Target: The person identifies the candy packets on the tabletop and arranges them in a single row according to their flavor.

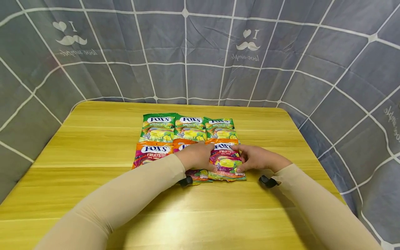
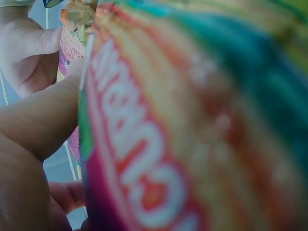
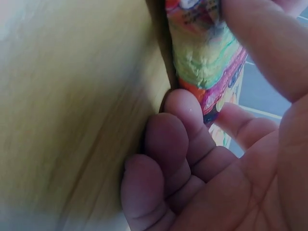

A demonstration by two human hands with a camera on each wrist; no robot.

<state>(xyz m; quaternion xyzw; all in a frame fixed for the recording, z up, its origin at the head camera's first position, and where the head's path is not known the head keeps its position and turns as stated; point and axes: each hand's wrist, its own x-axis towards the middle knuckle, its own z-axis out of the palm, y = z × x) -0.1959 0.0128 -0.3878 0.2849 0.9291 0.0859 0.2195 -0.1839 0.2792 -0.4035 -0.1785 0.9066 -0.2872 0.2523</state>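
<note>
Here, six glossy, crinkled foil candy bags lie flat in two rows of three on a smooth yellow wooden table [image 1: 93,194] with a rounded far corner. The back row [image 1: 189,128] is green, each pouch printed FOX'S in white on blue, with SPRING TEA legible below. The front row is orange and magenta: the left fruits bag [image 1: 150,154] reads FOX'S FRUITS, the middle fruits bag [image 1: 197,173] is mostly hidden under a wrist, and the right fruits bag [image 1: 225,161] — rectangular, puffy with sweets, its sealed edges flat — lies at the right end of that row, just in front of the green pouches.

The left hand [image 1: 197,156] grips this right bag along its left edge, fingers curled over the foil; its wrist view is a blur of red, white and teal print pressed close to the lens. The right hand [image 1: 254,158] pinches the bag's right edge, thumb on top, and its fingers [image 3: 173,144] are curled against the tabletop beside the pouch. Both arms wear smooth beige sleeves.

The packets touch or slightly overlap one another, while bare wood stretches wide to the left, right and front. Behind the table hangs creased grey cloth [image 1: 281,69] with a white grid, printed with moustache motifs and small script in mirror writing.
</note>
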